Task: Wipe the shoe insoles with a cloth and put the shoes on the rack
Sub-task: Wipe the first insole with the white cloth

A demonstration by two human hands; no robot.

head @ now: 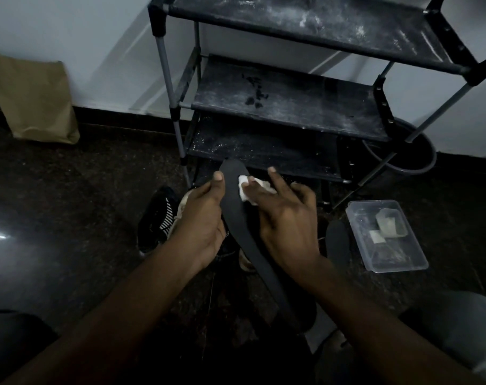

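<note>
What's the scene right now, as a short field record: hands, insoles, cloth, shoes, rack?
left hand: grips the insole near its toe end, held above the floor
right hand: fingers straight, pressing the cloth on the insole
second insole: on the floor beside the clear container
black shoe: on the floor below the left hand, not yet on the rack
rack: dusty shelves, straight ahead
stage: wiping

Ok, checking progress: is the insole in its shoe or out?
Out: left hand holds the insole clear of the shoes; right hand presses cloth on it.
</note>
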